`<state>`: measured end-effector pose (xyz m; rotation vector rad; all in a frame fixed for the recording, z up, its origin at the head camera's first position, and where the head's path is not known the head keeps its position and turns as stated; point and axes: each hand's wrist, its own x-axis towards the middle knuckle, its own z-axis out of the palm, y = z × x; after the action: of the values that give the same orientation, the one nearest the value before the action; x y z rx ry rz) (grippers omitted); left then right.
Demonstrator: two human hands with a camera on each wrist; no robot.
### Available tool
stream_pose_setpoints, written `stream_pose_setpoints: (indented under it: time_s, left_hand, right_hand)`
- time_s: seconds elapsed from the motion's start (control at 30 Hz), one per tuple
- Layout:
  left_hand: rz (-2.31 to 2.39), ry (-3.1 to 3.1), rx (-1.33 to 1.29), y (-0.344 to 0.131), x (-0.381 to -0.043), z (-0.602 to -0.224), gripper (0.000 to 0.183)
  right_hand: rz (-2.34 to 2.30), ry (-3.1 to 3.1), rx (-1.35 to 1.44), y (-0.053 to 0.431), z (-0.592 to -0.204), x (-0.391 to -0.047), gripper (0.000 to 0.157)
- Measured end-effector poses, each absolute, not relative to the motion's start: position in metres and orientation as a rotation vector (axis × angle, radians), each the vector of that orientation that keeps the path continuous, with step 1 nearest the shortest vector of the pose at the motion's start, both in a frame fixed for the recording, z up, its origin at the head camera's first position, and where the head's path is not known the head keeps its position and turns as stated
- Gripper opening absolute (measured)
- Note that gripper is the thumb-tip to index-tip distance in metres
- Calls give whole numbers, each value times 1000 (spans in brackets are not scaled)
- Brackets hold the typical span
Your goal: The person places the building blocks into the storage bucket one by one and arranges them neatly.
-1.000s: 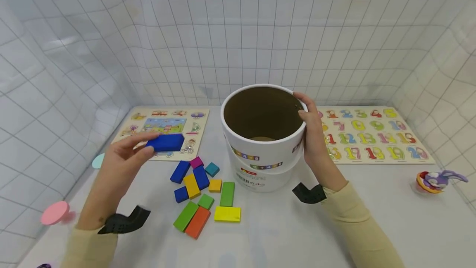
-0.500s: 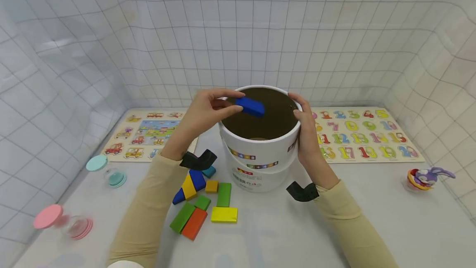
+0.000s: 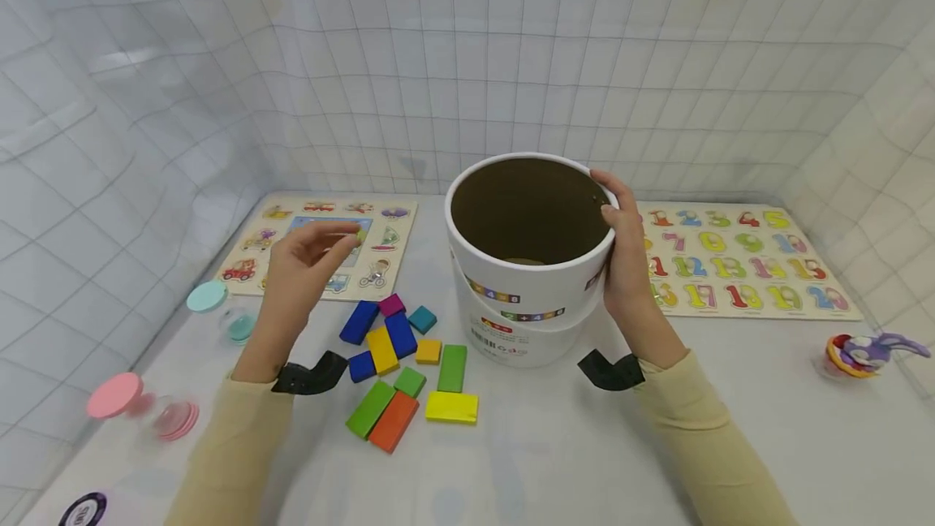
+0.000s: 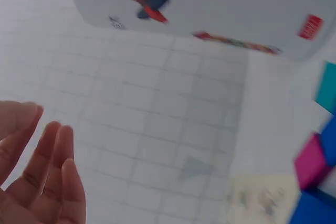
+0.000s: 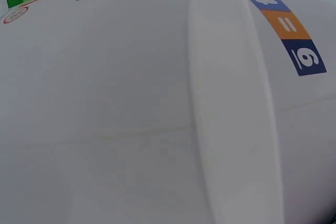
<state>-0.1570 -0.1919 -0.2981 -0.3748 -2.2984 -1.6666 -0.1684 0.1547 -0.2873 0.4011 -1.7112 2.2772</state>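
Observation:
My left hand (image 3: 305, 266) hovers over the picture puzzle board (image 3: 387, 270), thumb and fingers apart and holding nothing. Its bare fingers (image 4: 44, 156) also show in the left wrist view. My right hand (image 3: 626, 258) grips the right rim of a tall white bucket (image 3: 504, 339), which stands upright. The bucket's wall (image 5: 115, 87) fills the right wrist view, hiding that hand there. Left of the bucket lie several colored blocks, among them a blue block (image 3: 359, 322), a magenta cube (image 3: 391, 304), a teal cube (image 3: 422, 319), an orange-red block (image 3: 394, 422) and a yellow block (image 3: 451, 407).
A number puzzle board (image 3: 752, 266) lies behind and right of the bucket. A purple bunny-like toy (image 3: 865, 351) sits at the far right. At left are a pink disc-topped item (image 3: 115, 394) and a teal one (image 3: 208, 296). White gridded sheeting (image 3: 497, 63) surrounds the table.
My left hand carried a blue block from the left to over the bucket's opening, then came back left without it. My right hand stays on the rim.

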Motion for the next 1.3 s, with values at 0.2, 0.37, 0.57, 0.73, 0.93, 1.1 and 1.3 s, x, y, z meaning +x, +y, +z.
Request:
stream_pose_setpoints:
  time_s: [0.2,0.37,0.57,0.73,0.93,1.1,1.3]
  left_hand:
    - [-1587,-2488,-165,-239,-162,-389,33]
    - [-1453,-2770,-113,-240,-149,-399,49]
    - [-1175,-3023,-244,-235,-146,-391,67]
    - [-1011,-3059,-164,-237,-142,-392,48]
    - [-1056,-3112,-59,-256,-133,-386,42]
    - [-1449,-3090,46,-277,-123,-373,53]
    - [-2062,-2670,-117,-273,-117,-340,41]
  right_hand:
    - [2272,-1702,387,156,-287,-169,45]
    - [2273,-1708,384,156,-288,-169,45]
    - [2280,-1692,397,158,-288,-170,44]
    - [2287,-1690,418,157,-289,-171,44]
    - [2273,-1716,429,157,-291,-170,44]
    - [2276,-1719,405,158,-291,-170,44]
    - [2279,-1701,407,156,-291,-170,44]
